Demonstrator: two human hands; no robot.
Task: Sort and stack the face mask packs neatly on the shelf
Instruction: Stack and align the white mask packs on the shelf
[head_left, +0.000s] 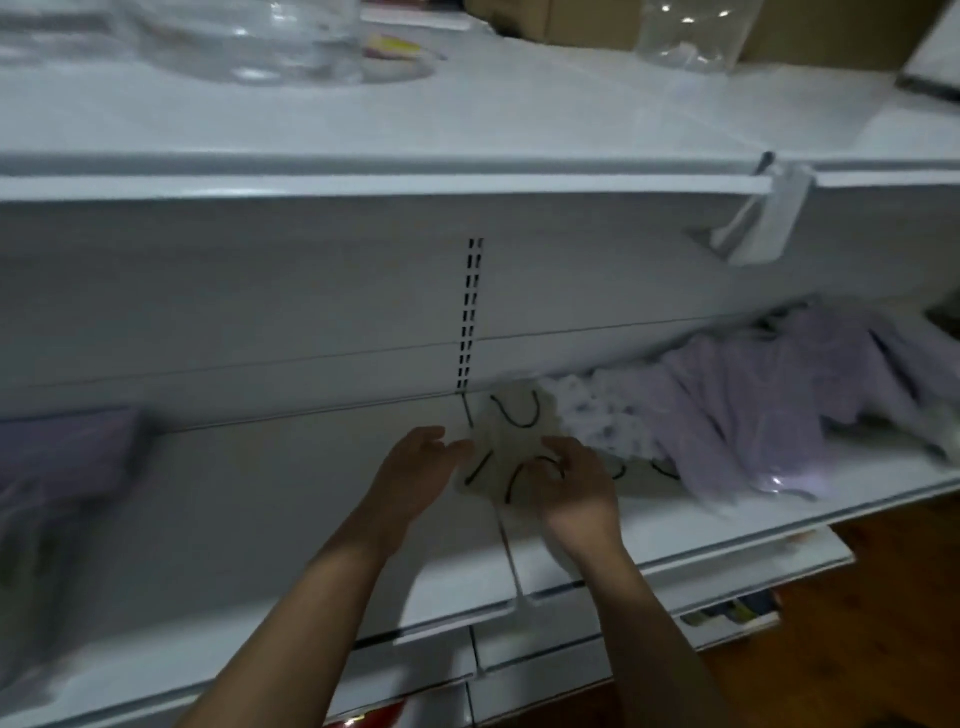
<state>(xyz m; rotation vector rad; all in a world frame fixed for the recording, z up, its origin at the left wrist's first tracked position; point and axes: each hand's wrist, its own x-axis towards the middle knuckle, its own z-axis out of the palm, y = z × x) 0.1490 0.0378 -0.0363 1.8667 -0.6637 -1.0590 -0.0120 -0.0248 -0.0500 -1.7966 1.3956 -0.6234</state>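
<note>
A clear pack of pale masks with black ear loops lies on the white shelf near its back wall. My left hand reaches in at the pack's left edge, fingers curled and touching it. My right hand rests on the pack's front right part, fingers spread over a black loop. To the right lie a white dotted pack and a loose heap of lilac packs. A stack of lilac packs stands at the far left, blurred.
The upper shelf carries clear plastic jars and cardboard boxes. A white price-tag holder hangs from its front edge. A slotted upright runs down the back wall. Lower shelves and a wooden floor show below.
</note>
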